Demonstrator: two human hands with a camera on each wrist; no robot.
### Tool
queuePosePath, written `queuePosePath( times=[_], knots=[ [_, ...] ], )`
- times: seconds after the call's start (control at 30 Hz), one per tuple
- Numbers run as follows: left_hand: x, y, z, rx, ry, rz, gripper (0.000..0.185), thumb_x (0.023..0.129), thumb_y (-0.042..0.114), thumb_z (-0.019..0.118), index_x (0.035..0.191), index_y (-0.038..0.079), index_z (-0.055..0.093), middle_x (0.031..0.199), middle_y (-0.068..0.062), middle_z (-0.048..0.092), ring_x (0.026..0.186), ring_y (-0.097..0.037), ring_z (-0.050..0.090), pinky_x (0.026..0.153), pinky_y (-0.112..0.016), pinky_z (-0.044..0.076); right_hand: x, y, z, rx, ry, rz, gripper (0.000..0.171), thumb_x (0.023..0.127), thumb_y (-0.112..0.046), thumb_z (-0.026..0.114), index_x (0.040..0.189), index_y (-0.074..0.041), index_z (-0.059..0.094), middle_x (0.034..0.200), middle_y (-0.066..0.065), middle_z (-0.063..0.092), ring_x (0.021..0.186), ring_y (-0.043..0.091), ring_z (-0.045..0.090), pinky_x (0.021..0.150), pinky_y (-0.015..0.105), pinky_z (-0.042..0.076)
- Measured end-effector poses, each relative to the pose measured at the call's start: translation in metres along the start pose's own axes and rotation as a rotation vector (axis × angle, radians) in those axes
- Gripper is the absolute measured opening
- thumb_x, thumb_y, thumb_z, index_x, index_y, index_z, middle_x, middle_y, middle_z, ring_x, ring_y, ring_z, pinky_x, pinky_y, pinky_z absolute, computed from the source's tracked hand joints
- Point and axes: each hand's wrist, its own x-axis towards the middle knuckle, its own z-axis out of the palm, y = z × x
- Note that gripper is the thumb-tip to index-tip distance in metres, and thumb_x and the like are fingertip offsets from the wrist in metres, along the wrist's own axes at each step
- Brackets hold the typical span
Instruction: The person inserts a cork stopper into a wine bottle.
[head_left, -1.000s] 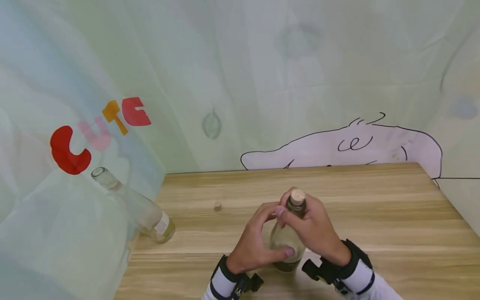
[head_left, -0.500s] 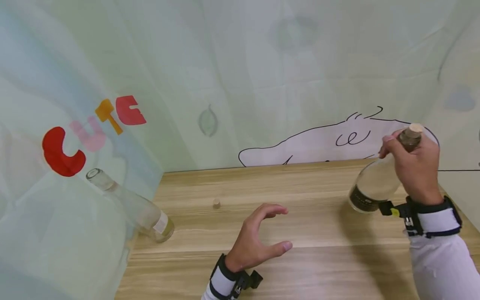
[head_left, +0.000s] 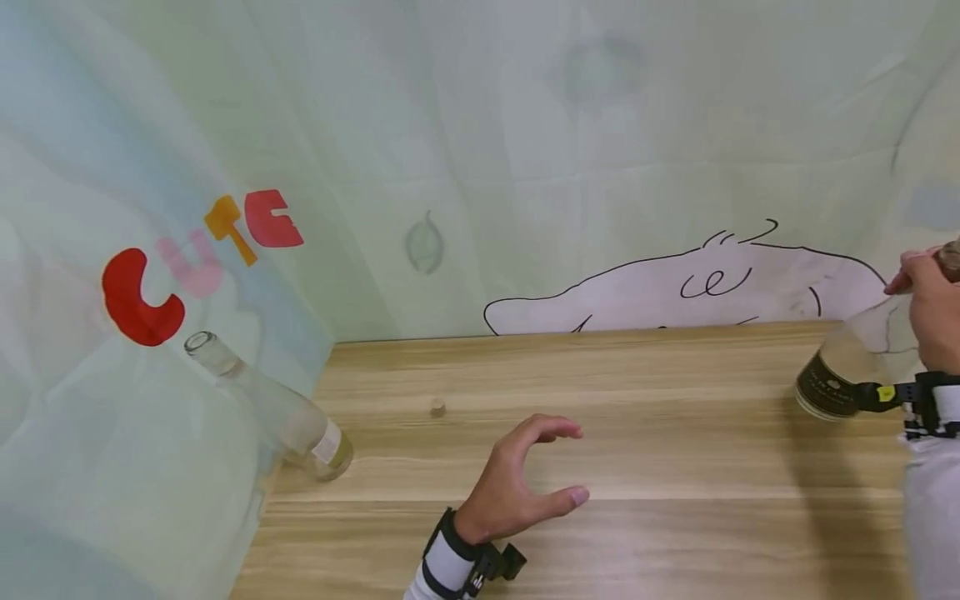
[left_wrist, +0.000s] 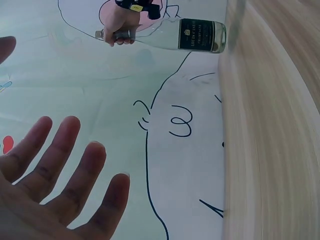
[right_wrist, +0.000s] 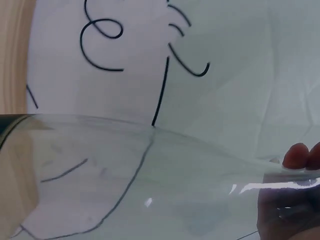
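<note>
At the far right of the head view, my right hand (head_left: pixel 936 321) grips the neck of a clear glass bottle (head_left: pixel 851 354). This bottle has a dark label (left_wrist: pixel 196 35) around its lower part, and its base is close over the back right of the table. In the left wrist view its cork (left_wrist: pixel 99 34) shows beyond the fingers. The right wrist view shows the clear body (right_wrist: pixel 165 175) with fingertips (right_wrist: pixel 296 156) at the neck. My left hand (head_left: pixel 513 483) is over the middle of the table, fingers gently curved and thumb apart, holding nothing.
A second clear bottle (head_left: pixel 281 421) with a pale label stands at the table's left edge. A small cork (head_left: pixel 438 407) lies on the wooden table (head_left: pixel 630 533) left of centre. Printed cloth walls (head_left: pixel 525 167) border the back and left.
My right hand has carried the bottle from the middle to the far right, away from my left hand. The left hand, which was around the bottle, has stayed in place and now holds nothing.
</note>
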Motion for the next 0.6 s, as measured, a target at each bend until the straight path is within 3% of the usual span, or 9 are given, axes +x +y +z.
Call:
queuePosePath(
  times=[0.07, 0.17, 0.27, 0.33, 0.5, 0.6],
  knots=[
    [-0.001, 0.000, 0.000, -0.005, -0.001, -0.011, 0.056, 0.082, 0.019, 0.080, 0.131, 0.008, 0.056, 0.125, -0.003, 0.063, 0.116, -0.020, 0.058, 0.096, -0.041, 0.048, 0.005, 0.010, -0.004, -0.045, -0.009, 0.017, 0.028, 0.108, -0.025, 0.040, 0.085, -0.016, 0.054, 0.078, -0.010, 0.049, 0.070, 0.000, 0.048, 0.080, 0.021, 0.041],
    [-0.002, 0.000, 0.001, -0.007, -0.006, -0.032, 0.056, 0.082, 0.020, 0.079, 0.132, 0.009, 0.056, 0.126, -0.002, 0.062, 0.117, -0.019, 0.058, 0.097, -0.041, 0.048, 0.003, 0.009, -0.008, -0.118, -0.005, 0.062, 0.028, 0.107, -0.026, 0.038, 0.085, -0.019, 0.052, 0.078, -0.011, 0.048, 0.067, 0.002, 0.046, 0.067, 0.019, 0.037],
    [-0.003, 0.001, 0.000, -0.003, -0.011, -0.048, 0.057, 0.083, 0.023, 0.079, 0.134, 0.013, 0.055, 0.127, 0.000, 0.062, 0.118, -0.018, 0.057, 0.098, -0.042, 0.047, -0.004, 0.003, -0.008, -0.150, 0.024, 0.071, 0.026, 0.108, -0.027, 0.037, 0.085, -0.023, 0.051, 0.079, -0.014, 0.046, 0.070, 0.001, 0.043, 0.075, 0.022, 0.036],
    [-0.003, 0.001, -0.001, 0.003, -0.013, -0.052, 0.058, 0.084, 0.025, 0.079, 0.135, 0.014, 0.054, 0.128, 0.001, 0.061, 0.118, -0.018, 0.057, 0.098, -0.043, 0.047, -0.005, 0.006, -0.011, -0.187, 0.012, 0.072, 0.028, 0.108, -0.029, 0.035, 0.086, -0.025, 0.051, 0.082, -0.016, 0.045, 0.072, 0.002, 0.042, 0.073, 0.021, 0.035],
    [-0.004, -0.001, -0.003, 0.015, -0.012, -0.067, 0.058, 0.085, 0.028, 0.078, 0.137, 0.017, 0.054, 0.130, 0.002, 0.059, 0.120, -0.018, 0.055, 0.098, -0.045, 0.046, 0.010, 0.038, -0.016, -0.200, -0.010, 0.066, 0.035, 0.109, -0.030, 0.032, 0.080, -0.025, 0.049, 0.080, -0.021, 0.044, 0.073, 0.000, 0.039, 0.066, 0.019, 0.031],
    [-0.004, -0.001, -0.005, 0.022, -0.001, -0.070, 0.058, 0.085, 0.027, 0.077, 0.137, 0.017, 0.054, 0.131, 0.001, 0.059, 0.122, -0.018, 0.054, 0.099, -0.044, 0.046, 0.021, 0.054, -0.015, -0.177, 0.012, 0.070, 0.036, 0.110, -0.029, 0.033, 0.079, -0.024, 0.051, 0.078, -0.023, 0.044, 0.076, -0.003, 0.039, 0.076, 0.022, 0.029]
  ],
)
